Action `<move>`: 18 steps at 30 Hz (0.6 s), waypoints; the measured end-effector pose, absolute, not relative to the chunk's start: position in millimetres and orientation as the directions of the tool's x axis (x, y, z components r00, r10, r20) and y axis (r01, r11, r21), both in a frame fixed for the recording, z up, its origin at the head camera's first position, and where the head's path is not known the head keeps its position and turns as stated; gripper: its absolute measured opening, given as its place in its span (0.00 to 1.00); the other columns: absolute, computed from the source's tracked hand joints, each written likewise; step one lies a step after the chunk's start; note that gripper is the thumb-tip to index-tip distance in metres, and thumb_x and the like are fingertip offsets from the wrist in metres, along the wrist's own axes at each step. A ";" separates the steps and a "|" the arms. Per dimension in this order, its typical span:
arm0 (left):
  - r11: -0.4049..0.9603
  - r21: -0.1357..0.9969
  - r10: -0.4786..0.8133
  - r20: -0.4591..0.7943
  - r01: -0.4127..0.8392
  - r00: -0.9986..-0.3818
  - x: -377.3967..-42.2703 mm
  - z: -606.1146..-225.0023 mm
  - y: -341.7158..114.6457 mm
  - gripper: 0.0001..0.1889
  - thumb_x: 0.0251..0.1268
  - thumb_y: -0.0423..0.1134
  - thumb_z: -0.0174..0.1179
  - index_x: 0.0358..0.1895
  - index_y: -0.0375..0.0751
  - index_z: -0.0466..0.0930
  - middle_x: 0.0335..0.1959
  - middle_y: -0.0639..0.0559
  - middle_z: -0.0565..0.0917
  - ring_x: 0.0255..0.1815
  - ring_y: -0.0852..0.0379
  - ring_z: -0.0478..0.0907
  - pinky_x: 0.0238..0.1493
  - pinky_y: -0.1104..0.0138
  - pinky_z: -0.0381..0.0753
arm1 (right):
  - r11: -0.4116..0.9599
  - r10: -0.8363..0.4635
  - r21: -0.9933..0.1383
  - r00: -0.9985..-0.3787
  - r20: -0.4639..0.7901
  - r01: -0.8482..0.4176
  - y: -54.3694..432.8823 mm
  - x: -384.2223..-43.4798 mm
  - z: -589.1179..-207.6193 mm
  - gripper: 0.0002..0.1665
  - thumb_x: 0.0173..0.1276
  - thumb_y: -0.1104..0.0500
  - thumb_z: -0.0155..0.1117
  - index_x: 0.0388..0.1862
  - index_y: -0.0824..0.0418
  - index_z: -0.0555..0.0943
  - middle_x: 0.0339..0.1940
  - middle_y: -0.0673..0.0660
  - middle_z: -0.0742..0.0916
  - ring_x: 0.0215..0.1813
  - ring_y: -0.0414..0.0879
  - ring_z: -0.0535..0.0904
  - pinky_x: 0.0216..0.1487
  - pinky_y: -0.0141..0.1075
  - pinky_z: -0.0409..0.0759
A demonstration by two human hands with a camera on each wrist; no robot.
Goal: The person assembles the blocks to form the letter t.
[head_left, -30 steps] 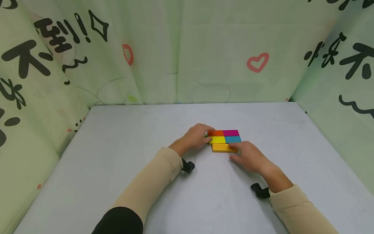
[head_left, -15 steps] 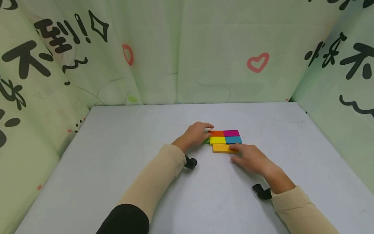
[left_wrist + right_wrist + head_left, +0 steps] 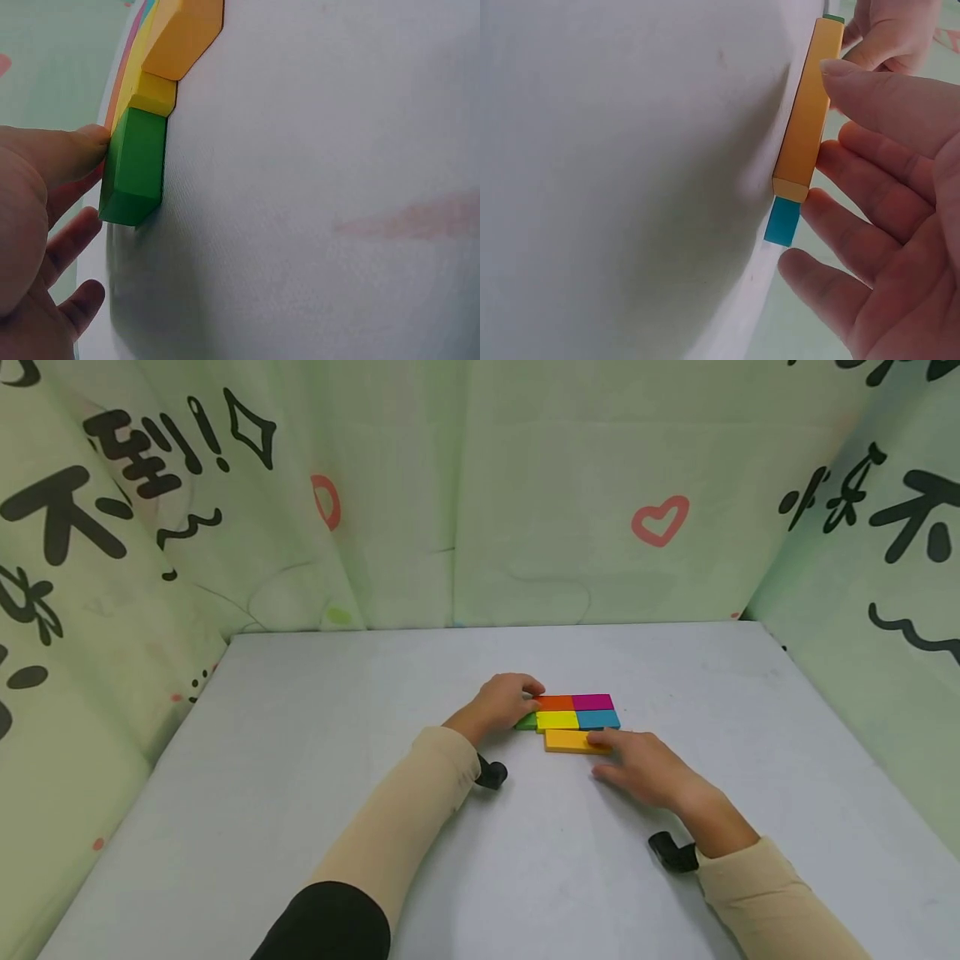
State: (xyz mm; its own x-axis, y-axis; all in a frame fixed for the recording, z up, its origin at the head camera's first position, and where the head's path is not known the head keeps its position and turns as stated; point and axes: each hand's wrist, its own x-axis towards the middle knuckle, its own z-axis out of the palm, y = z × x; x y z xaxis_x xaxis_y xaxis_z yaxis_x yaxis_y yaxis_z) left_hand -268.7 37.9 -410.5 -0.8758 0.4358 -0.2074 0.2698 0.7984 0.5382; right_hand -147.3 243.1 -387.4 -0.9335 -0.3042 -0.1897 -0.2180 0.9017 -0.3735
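Observation:
Several coloured blocks lie together on the white table. An orange block [image 3: 555, 702] and a magenta block [image 3: 592, 702] form the back row, with a yellow block [image 3: 557, 720] and a blue block [image 3: 597, 719] before them. An amber block [image 3: 572, 742] lies in front, slightly out of line. At the left end is a green block [image 3: 135, 165], partly hidden in the head view by my left hand [image 3: 504, 703]; that thumb touches its upper edge, other fingers spread loosely. My right hand [image 3: 645, 767] reaches over the amber block's right end, fingers extended, a fingertip on its top.
Pale green curtains [image 3: 555, 493] with dark lettering and red hearts enclose the back and sides of the table [image 3: 262, 743]. Black wrist mounts [image 3: 491, 774] protrude under both wrists close to the tabletop.
My left hand has shifted slightly, uncovering more of the green block at the left end. The amber block has moved slightly toward me. My right hand has hardly moved.

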 end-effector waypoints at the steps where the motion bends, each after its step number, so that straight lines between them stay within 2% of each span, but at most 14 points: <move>1: 0.799 0.536 0.437 -0.207 0.273 -0.875 -268.6 -410.3 38.2 0.17 0.75 0.43 0.59 0.64 0.50 0.80 0.61 0.54 0.80 0.62 0.53 0.72 0.67 0.60 0.68 | 0.902 -0.304 -0.374 -0.933 -0.194 -0.216 243.6 -147.3 -387.8 0.33 0.69 0.54 0.69 0.69 0.64 0.74 0.66 0.67 0.78 0.66 0.67 0.71 0.63 0.61 0.70; 10: 0.803 0.522 0.438 -0.191 0.287 -0.879 -268.7 -409.0 39.6 0.17 0.75 0.43 0.58 0.63 0.49 0.80 0.60 0.55 0.81 0.62 0.53 0.72 0.66 0.59 0.67 | 0.897 -0.307 -0.389 -0.929 -0.206 -0.211 246.2 -146.5 -388.2 0.33 0.69 0.55 0.69 0.70 0.66 0.73 0.66 0.66 0.78 0.67 0.67 0.70 0.64 0.61 0.69; 18: 0.798 0.549 0.414 -0.197 0.250 -0.889 -271.2 -409.7 42.1 0.18 0.73 0.45 0.61 0.63 0.49 0.80 0.59 0.55 0.81 0.59 0.53 0.72 0.65 0.59 0.69 | 0.904 -0.309 -0.365 -0.930 -0.198 -0.223 243.5 -145.8 -381.8 0.31 0.68 0.55 0.69 0.67 0.66 0.76 0.63 0.64 0.81 0.65 0.65 0.73 0.63 0.61 0.70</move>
